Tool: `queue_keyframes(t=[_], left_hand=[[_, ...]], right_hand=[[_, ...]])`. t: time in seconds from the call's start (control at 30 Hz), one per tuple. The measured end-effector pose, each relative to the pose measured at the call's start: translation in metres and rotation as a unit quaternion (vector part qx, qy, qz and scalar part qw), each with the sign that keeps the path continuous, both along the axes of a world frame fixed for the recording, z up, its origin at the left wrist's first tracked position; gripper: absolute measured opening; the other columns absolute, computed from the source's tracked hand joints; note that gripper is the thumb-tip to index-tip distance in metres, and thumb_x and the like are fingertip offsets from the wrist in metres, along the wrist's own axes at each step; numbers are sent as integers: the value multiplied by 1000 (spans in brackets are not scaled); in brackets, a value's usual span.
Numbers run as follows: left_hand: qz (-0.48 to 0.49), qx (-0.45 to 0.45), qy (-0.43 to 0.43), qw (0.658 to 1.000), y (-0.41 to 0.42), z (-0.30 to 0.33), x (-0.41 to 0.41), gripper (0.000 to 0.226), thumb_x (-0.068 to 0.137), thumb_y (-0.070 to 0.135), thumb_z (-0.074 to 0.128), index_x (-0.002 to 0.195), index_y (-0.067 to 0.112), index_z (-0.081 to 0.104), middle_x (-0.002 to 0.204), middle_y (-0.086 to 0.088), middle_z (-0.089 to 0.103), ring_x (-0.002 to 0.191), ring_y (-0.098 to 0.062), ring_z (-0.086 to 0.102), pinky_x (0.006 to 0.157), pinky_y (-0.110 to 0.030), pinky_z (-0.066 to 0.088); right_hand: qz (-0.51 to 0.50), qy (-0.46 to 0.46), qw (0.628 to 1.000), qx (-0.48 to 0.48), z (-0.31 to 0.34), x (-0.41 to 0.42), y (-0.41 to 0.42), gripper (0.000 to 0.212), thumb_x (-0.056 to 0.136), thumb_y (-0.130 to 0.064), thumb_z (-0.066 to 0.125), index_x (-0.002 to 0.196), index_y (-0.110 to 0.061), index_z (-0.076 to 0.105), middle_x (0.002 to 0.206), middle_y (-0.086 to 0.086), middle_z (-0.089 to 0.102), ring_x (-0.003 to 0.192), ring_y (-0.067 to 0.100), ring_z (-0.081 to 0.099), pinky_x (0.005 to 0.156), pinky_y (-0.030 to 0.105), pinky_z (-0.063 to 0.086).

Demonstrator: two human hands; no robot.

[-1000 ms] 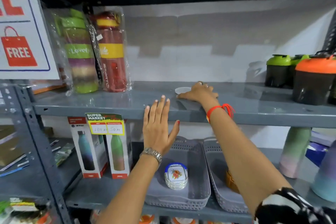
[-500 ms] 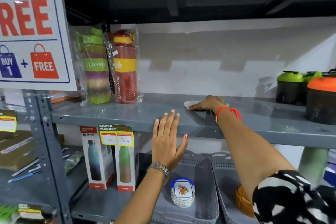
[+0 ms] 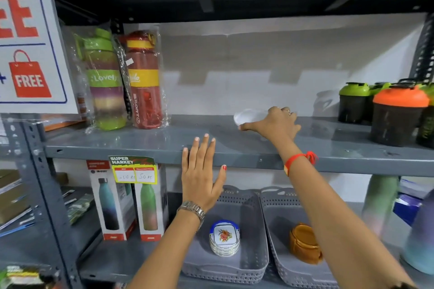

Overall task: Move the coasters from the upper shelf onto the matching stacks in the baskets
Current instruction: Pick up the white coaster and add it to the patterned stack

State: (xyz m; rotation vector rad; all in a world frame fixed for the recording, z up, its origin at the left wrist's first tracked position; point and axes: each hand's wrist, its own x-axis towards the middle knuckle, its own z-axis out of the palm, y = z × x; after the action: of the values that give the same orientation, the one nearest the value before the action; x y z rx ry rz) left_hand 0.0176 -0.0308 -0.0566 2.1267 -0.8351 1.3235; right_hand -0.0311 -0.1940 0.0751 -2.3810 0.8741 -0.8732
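Right hand (image 3: 273, 124) on upper shelf (image 3: 141, 143), grasping a white coaster (image 3: 246, 116). Coaster now tilted, near edge off the shelf surface; a second ago lying flat under the fingers. Lift under way, then; carry down to a basket comes next, by judgement. Left hand (image 3: 202, 171) released, fingers spread flat, at the shelf's front lip, much as before. Below: left basket (image 3: 234, 267) with white floral stack (image 3: 224, 237); right basket (image 3: 281, 265) with amber stack (image 3: 304, 243). White coaster likely bound for floral stack, face unseen, match unconfirmed. No other coasters seen on upper shelf; possibly the last.
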Motion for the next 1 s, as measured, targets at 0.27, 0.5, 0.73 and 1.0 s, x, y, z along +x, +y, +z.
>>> queue_keyframes(t=[0.27,0.5,0.73,1.0], left_hand=[[17,-5,-16,1000,-3,-3,6,62,88,41,36,143,14,27,150,-3,26,144,-17,7,116,-46,-3],[33,5,-21,999,-2,-3,9,59,93,49,23,142,16,29,149,-1,27,143,-13,5,114,-49,-8],[25,4,-29,999,-1,-4,11,61,95,51,16,148,22,15,149,-2,27,143,-16,7,115,-50,-7],[25,-7,-57,998,-3,-7,16,61,95,51,16,149,25,5,156,11,3,143,-15,6,115,-51,-4]], right_hand=[[-70,-179,973,-125,-26,-58,28,103,49,-73,73,133,-20,49,130,7,50,118,31,43,95,45,34],[-110,-355,901,-222,-32,-94,66,96,51,-77,66,124,-15,60,117,9,60,106,28,46,92,50,41],[-104,-404,877,-238,-34,-105,87,93,56,-76,67,124,-12,62,117,13,61,107,27,44,93,55,41],[-68,-397,899,-174,-38,-105,90,98,52,-79,63,127,-16,59,118,8,57,107,22,45,95,49,38]])
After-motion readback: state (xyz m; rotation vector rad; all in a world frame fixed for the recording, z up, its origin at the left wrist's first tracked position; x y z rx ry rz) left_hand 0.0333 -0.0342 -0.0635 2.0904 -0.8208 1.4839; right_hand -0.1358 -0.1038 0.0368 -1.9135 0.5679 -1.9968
